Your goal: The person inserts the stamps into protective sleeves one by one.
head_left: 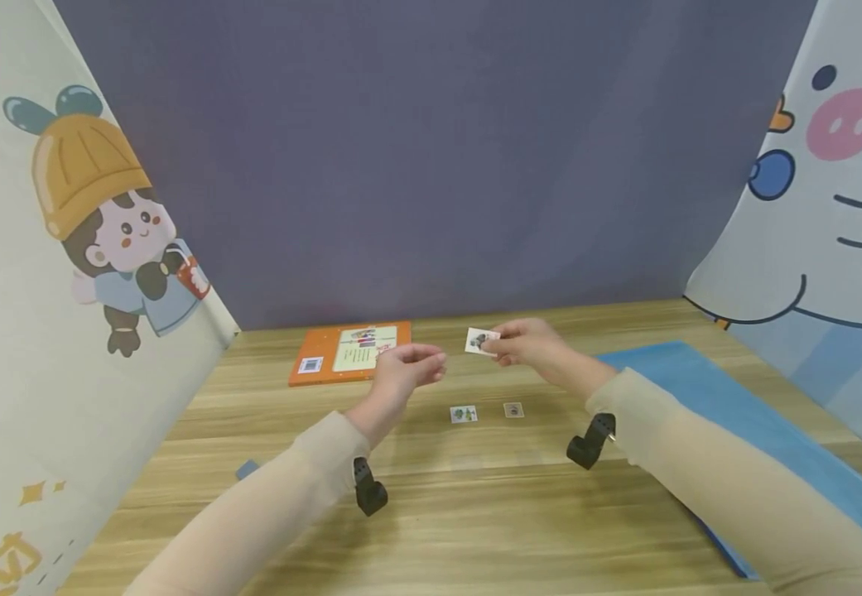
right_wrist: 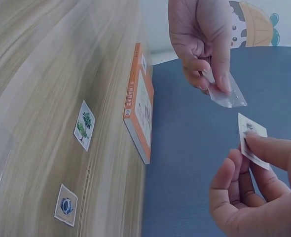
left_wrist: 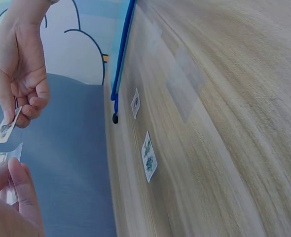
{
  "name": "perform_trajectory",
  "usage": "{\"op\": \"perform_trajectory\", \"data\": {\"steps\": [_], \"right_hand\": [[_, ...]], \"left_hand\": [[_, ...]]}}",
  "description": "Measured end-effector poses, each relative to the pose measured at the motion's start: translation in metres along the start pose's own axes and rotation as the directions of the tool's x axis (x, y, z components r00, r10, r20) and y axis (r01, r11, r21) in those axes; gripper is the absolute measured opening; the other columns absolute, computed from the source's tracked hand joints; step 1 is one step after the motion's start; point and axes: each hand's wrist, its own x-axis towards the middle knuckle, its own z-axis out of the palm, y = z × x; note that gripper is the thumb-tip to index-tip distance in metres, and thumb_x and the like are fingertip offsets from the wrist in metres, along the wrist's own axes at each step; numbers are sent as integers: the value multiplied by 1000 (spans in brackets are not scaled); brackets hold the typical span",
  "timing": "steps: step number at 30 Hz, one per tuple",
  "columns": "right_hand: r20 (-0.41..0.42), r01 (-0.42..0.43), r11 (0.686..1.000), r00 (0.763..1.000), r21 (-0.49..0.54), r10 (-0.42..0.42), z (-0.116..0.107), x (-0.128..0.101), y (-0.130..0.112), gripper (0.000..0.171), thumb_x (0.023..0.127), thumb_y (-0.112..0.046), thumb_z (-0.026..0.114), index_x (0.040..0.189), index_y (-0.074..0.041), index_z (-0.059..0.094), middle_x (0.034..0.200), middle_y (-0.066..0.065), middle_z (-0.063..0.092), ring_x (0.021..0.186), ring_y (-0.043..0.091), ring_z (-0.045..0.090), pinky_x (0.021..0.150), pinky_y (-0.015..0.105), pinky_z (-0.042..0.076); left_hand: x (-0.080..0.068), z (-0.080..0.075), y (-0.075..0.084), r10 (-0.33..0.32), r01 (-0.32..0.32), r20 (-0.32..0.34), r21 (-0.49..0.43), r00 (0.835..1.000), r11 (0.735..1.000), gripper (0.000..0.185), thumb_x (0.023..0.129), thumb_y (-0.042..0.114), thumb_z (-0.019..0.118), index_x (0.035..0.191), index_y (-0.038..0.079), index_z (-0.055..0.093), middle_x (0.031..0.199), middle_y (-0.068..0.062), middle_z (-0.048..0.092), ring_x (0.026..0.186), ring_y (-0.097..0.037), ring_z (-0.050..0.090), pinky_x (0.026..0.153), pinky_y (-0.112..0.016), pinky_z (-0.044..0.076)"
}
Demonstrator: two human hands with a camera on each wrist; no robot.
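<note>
My right hand (head_left: 538,348) pinches a small white stamp (head_left: 481,340) with a dark picture between thumb and fingers, above the table. Facing it, my left hand (head_left: 406,377) pinches a small clear plastic sleeve (right_wrist: 228,94), which shows best in the wrist views. The stamp and the sleeve are close together but apart. Below the hands, a stamp with a green plant picture (head_left: 464,414) lies on the wooden table (head_left: 431,530). To its right lies a smaller stamp with a blue round motif (right_wrist: 66,205).
An orange book (head_left: 319,352) lies at the back left, beyond my left hand. A blue zippered folder (head_left: 744,430) covers the right side under my right forearm. Faint clear sleeves (left_wrist: 185,84) lie on the near tabletop. A small blue object (head_left: 248,469) sits left.
</note>
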Motion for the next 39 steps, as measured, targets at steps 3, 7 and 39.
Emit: {"op": "perform_trajectory", "data": {"steps": [3, 7, 39], "right_hand": [[-21, 27, 999, 999, -20, -27, 0, -3, -1, 37, 88, -12, 71, 118, 6, 60, 103, 11, 67, 81, 15, 62, 78, 25, 58], [-40, 63, 998, 997, -20, -63, 0, -7, -3, 32, 88, -13, 72, 111, 6, 62, 91, 4, 67, 77, 14, 61, 74, 23, 57], [-69, 56, 998, 996, -26, -58, 9, -6, -5, 27, 89, -18, 71, 104, 3, 66, 86, 0, 67, 77, 13, 60, 72, 22, 54]], "left_hand": [[2, 1, 0, 1, -1, 9, -10, 1000, 1000, 22, 86, 3, 71, 106, -5, 66, 92, -11, 71, 73, -11, 67, 75, -26, 61], [3, 2, 0, 1, 0, 19, -19, 1000, 1000, 21, 88, 7, 70, 106, -4, 67, 92, -11, 72, 73, -12, 68, 73, -28, 62], [2, 8, 2, -23, 23, 3, -71, 1000, 997, 21, 87, 13, 73, 103, -1, 69, 102, -21, 69, 73, -12, 69, 73, -28, 62]]}}
